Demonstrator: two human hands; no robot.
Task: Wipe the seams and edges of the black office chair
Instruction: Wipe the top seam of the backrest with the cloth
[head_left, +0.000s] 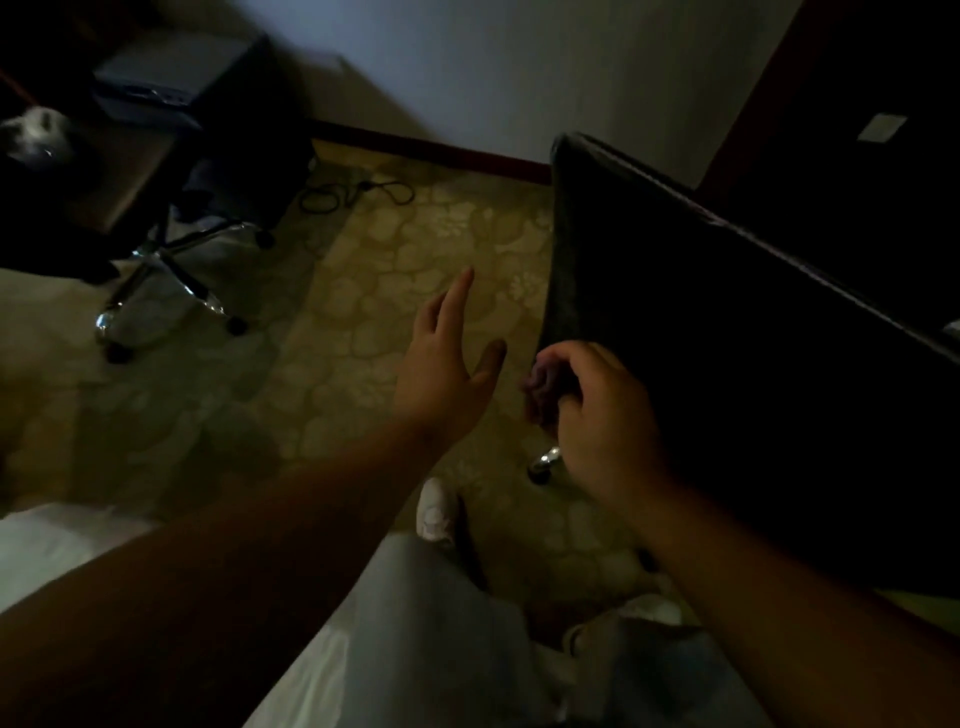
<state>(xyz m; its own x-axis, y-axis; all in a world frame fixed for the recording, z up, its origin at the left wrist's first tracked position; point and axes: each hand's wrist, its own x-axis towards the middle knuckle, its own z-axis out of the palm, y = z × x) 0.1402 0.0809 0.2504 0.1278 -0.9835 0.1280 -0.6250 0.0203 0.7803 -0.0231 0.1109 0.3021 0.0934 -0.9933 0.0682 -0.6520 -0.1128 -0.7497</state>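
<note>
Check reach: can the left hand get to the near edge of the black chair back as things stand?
Probably yes. The left hand is open, holds nothing and hovers just beside the black chair; only the right hand, gripping a cloth at that edge, crowds it.

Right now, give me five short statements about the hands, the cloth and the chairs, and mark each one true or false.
1. The right hand grips a small purplish cloth at the edge of the black office chair. True.
2. The left hand presses flat on the chair's back. False: it hangs open over the patterned carpet, touching nothing.
3. A second chair with a chrome star base stands at the far left. True.
4. A black cable lies on the carpet near the wall. True.
5. Both hands hold the cloth. False: only the right hand does.
</note>
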